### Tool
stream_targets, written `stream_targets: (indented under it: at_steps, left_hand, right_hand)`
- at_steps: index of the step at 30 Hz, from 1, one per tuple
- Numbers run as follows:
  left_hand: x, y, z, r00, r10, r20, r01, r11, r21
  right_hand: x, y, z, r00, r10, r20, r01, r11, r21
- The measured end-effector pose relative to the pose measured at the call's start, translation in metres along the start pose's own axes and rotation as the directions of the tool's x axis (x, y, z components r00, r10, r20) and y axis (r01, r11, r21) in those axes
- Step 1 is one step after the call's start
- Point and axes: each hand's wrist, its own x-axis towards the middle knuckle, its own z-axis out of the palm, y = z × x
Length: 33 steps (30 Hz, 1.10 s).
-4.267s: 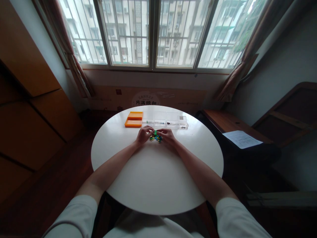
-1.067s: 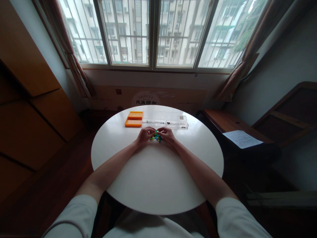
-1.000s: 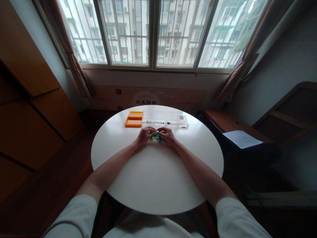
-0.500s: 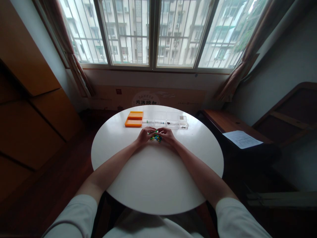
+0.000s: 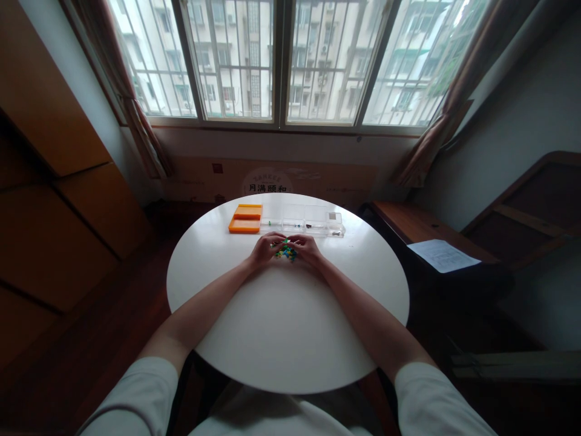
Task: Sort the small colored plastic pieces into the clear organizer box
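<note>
Item: round white table [image 5: 290, 327], viewed from the head camera, hands at its twelve o'clock half.

Orange tray [image 5: 246, 219], at eleven o'clock of the pile, apart from both hands. Clear compartment box [image 5: 308, 223] just beside it, running toward one o'clock; a few dark and green specks lay in its cells, too small to identify.

Left hand [image 5: 264, 248]: rested at nine o'clock of the pile of small coloured pieces [image 5: 285, 252], fingers curled inward and tips drawn together as if pinching; what they pinched could not be made out.

Pile of small coloured pieces: green, blue and yellow, on the tabletop between the hands, touching both.

Right hand [image 5: 309, 248]: at three o'clock of the pile, fingers likewise curled, tips close to the left hand's.

Change from half a second earlier: almost none; the fingertips stayed over the pile, so the picking appeared to be ongoing.

Sheet of paper [image 5: 442, 255] lay on the side bench at three o'clock. Individual pieces blurred; forearms cut off by sleeves at the lower edge.
</note>
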Motion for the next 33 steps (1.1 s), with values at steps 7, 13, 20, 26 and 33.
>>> stream_targets:
  at_steps: [7,13,20,26,33]
  left_hand:
    - [-0.001,0.0,0.001,1.0,0.007,0.01,-0.007,1.0,-0.019]
    - [-0.001,0.001,0.0,1.0,0.013,0.016,-0.013,1.0,-0.019]
    - [-0.001,0.003,-0.001,1.0,0.01,0.017,-0.01,1.0,0.024]
    - [-0.002,0.003,0.001,1.0,-0.003,0.015,0.002,0.998,0.058]
    - [-0.003,-0.001,0.002,1.0,0.0,-0.022,0.002,0.997,0.073]
  right_hand:
    - [-0.001,0.001,-0.001,1.0,0.011,0.009,-0.011,1.0,0.029]
    - [-0.003,-0.008,0.001,1.0,0.019,0.002,-0.019,1.0,0.012]
    - [-0.003,-0.007,0.001,1.0,0.016,-0.009,-0.016,1.0,-0.003]
    - [-0.004,-0.007,0.001,0.999,0.033,0.009,-0.033,0.999,0.004]
    - [-0.004,-0.006,0.001,0.999,0.03,0.032,-0.03,1.0,0.004]
